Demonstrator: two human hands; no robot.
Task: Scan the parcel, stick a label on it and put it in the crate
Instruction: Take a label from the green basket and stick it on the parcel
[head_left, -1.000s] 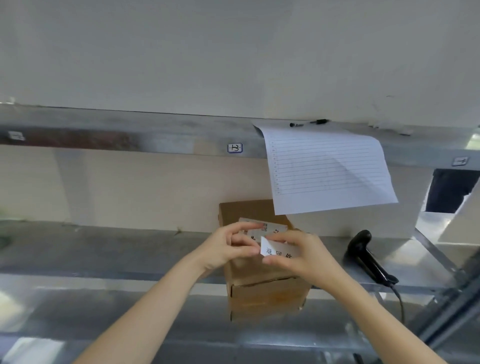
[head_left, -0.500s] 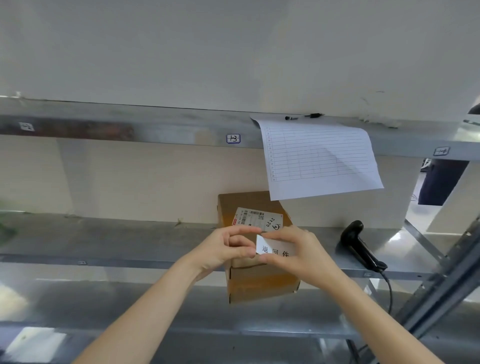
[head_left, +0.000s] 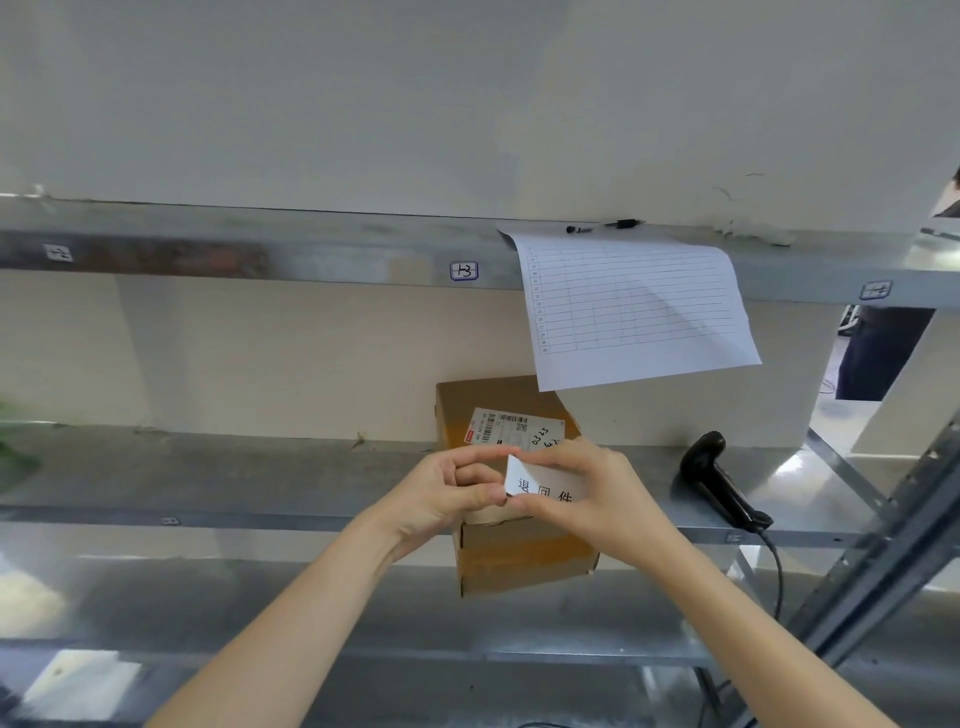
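A brown cardboard parcel rests on the metal shelf, with a printed shipping label on its top face. Just above its near edge I hold a small white label with black characters. My left hand pinches the label's left edge with thumb and forefinger. My right hand grips its right side. The black handheld scanner lies on the shelf to the right of the parcel, untouched. No crate is in view.
A ruled paper sheet hangs from the upper shelf beam, above the parcel, with a pen on top. The scanner's cable drops over the shelf edge. A slanted metal strut stands at the right.
The view has tilted so the parcel sits lower and its shipping label shows more fully. Both hands stay pinched on the white label over the parcel's near edge.
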